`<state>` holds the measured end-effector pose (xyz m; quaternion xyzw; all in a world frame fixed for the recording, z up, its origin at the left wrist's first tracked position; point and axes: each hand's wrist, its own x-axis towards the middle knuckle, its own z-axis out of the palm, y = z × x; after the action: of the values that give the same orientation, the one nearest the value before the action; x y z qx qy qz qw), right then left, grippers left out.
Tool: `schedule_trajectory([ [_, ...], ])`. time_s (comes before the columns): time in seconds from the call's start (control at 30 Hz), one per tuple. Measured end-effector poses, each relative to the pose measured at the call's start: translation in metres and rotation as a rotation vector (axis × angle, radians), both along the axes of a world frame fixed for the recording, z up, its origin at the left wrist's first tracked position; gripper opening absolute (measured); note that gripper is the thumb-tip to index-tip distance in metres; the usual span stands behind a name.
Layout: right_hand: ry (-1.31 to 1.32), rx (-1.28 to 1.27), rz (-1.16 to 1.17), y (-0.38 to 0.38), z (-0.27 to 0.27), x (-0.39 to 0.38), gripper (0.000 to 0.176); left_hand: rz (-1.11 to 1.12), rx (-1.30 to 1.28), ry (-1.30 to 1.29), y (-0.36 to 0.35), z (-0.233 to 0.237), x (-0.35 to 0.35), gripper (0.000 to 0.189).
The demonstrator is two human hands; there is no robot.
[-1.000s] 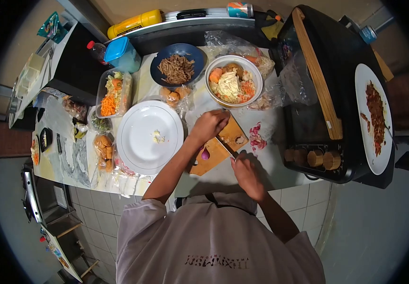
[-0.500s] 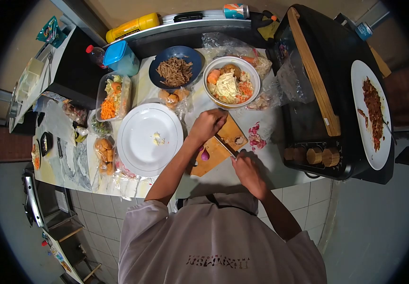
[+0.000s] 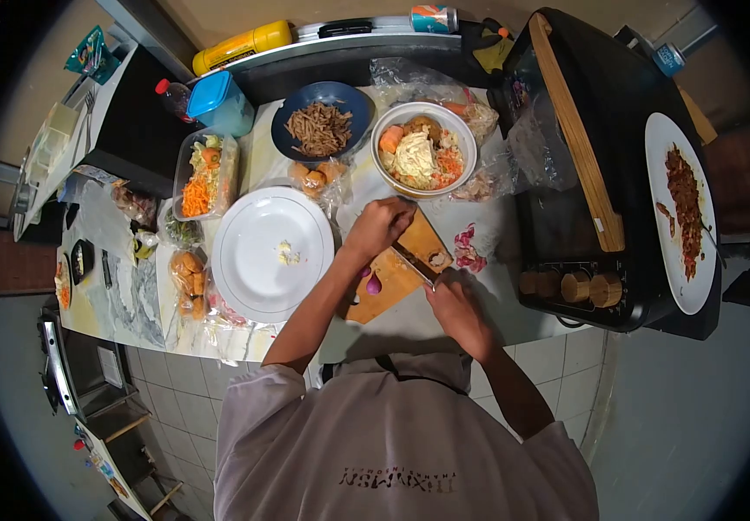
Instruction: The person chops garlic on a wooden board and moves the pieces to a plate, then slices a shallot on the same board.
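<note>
Knife (image 3: 413, 262) over cutting board (image 3: 424, 233): blade now shows a broader, darker face than in the earlier frame.
Both hands hold nearly the same positions. Fingers of the right hand (image 3: 459, 314) are closed around the handle at the board's right edge; the blade extends from them across the board. Fingers of the left hand (image 3: 381, 227) curl over the board's far end; whether they pinch anything cannot be told.

- At 10 o'clock from your view's centre, you have a tub (image 3: 232, 165) of shredded carrot.
- At 11, your blue plate (image 3: 360, 122) of brown strips, a yellow canister (image 3: 244, 46) beyond.
- At 2, your black oven (image 3: 627, 104).
- At 3, a white oval plate (image 3: 660, 152) upon it.
</note>
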<state>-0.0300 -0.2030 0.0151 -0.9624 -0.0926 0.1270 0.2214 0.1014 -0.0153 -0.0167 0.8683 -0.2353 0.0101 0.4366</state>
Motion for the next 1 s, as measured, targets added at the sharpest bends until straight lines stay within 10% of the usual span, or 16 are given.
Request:
schedule_trajectory([
  [1.0,0.018,0.010,-0.076,0.013,-0.009,-0.012,0.039,-0.048,0.025,-0.039,0.002,0.001,-0.006,0.014],
])
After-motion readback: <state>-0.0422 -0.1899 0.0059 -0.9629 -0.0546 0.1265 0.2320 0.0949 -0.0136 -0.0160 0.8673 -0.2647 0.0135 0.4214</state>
